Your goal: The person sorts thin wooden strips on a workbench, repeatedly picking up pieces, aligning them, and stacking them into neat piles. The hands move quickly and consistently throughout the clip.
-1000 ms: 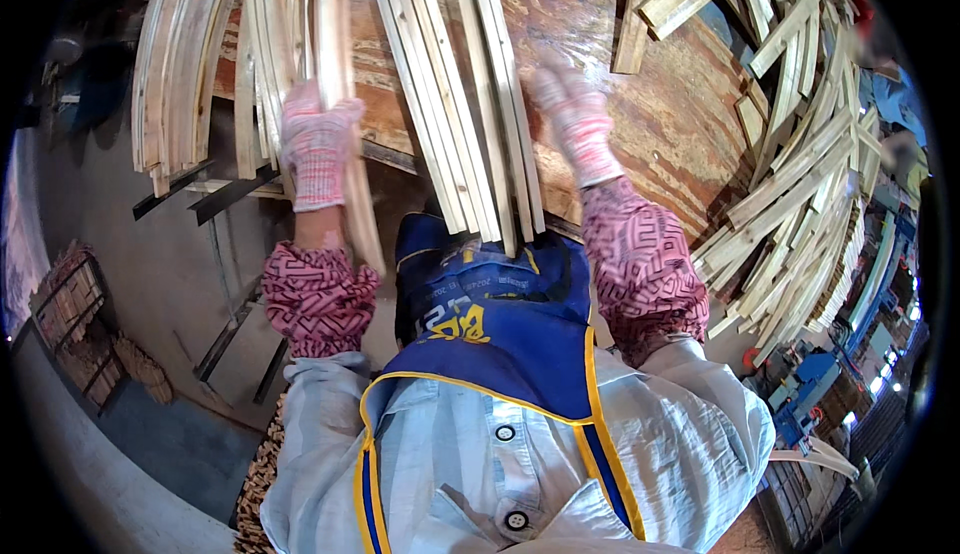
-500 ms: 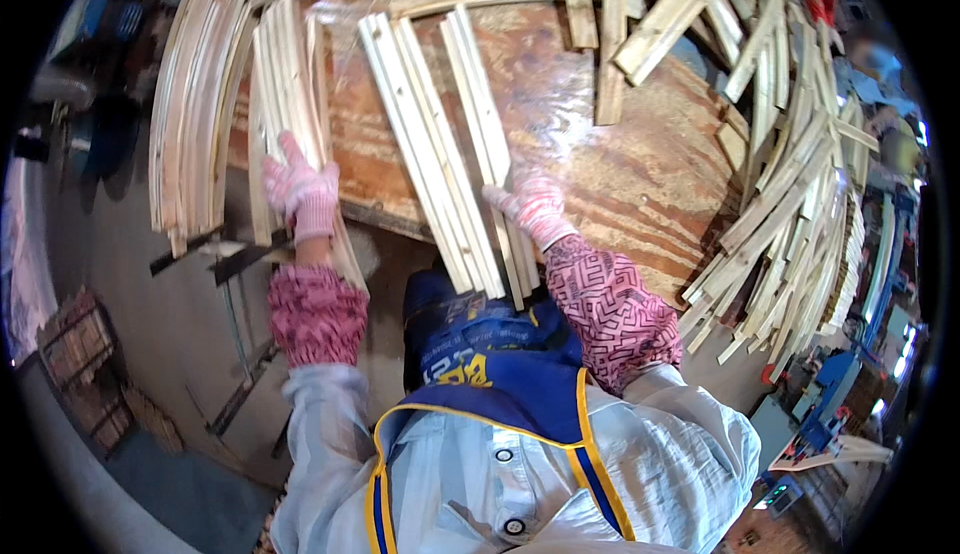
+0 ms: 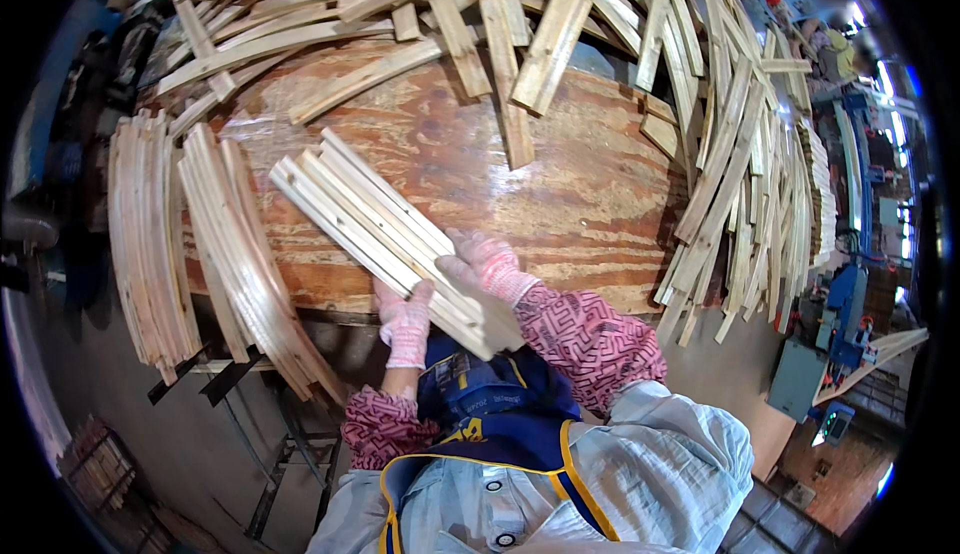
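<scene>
A small bundle of pale wooden strips (image 3: 372, 229) lies aslant between my hands, its near end sticking out over the table's edge in front of my apron. My left hand (image 3: 404, 326), in a pink-and-white glove, grips the bundle's left edge with the thumb on top and the fingers hidden beneath. On the opposite edge my right hand (image 3: 487, 264), gloved alike, is closed round the strips. The far end of the bundle is over the worn plywood tabletop (image 3: 590, 194).
Two stacks of strips stand at left, an outer stack (image 3: 150, 239) and an inner stack (image 3: 245, 254), overhanging a metal stand (image 3: 290, 464). Loose strips (image 3: 330, 14) are heaped along the far side. Another heap (image 3: 740, 174) fills the right, with a blue machine (image 3: 835, 324) beyond.
My left hand has left the inner left stack and moved right to the bundle. The separate strips at my right hand are now together with the others, and the bundle slants more.
</scene>
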### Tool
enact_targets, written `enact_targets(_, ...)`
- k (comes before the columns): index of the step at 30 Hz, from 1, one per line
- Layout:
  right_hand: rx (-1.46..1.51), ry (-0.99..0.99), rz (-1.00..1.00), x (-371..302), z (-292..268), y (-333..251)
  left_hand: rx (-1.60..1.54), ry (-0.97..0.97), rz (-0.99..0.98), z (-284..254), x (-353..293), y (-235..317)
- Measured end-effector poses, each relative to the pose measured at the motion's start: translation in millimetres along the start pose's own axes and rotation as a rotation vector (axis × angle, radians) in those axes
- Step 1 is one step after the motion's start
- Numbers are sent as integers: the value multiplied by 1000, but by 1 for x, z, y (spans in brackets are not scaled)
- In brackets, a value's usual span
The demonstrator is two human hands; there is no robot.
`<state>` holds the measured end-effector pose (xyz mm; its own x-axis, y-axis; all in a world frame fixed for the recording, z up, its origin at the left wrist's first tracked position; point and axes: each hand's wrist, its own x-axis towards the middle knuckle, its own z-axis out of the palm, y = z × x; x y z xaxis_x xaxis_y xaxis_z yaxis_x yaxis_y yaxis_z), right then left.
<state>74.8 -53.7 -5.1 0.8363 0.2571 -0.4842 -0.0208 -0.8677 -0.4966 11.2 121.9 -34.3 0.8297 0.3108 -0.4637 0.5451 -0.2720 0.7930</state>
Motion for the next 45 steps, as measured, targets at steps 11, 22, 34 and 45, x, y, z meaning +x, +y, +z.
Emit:
enact_targets(11,4,456,643,-223,51,136,231,-1126,-126,121,-122,-7)
enact_targets(22,43,499,994,-220,24,190,630,-1294,221,205,-97,36)
enact_targets(34,139,546,1179,-222,30,178,802,-1456,312,216,-77,76)
enact_targets(45,73,544,1000,-188,-55,180,948,-788,858,195,25,208)
